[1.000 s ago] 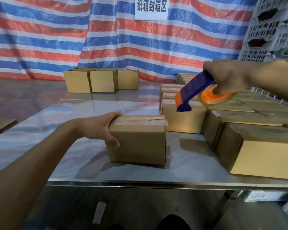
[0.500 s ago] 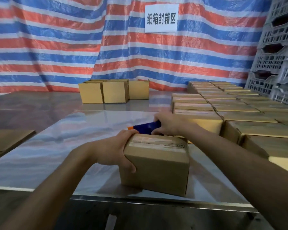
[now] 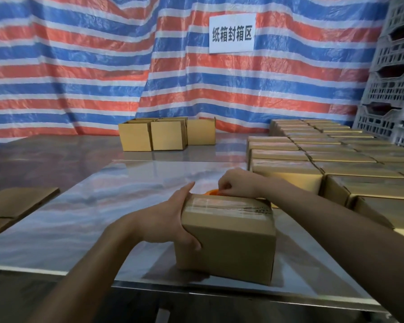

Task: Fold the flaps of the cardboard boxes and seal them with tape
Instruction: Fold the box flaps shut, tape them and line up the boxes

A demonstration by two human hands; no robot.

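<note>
The left hand (image 3: 163, 220) grips the taped box (image 3: 229, 241); the right hand (image 3: 239, 185) pinches the orange tape dispenser (image 3: 212, 192) behind it

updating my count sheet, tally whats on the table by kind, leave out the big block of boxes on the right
taped box, gripped by the left hand: 1
boxes at the back: 3 showing
tape dispenser, mostly hidden behind the box, in the right hand: 1
total: 5
</note>
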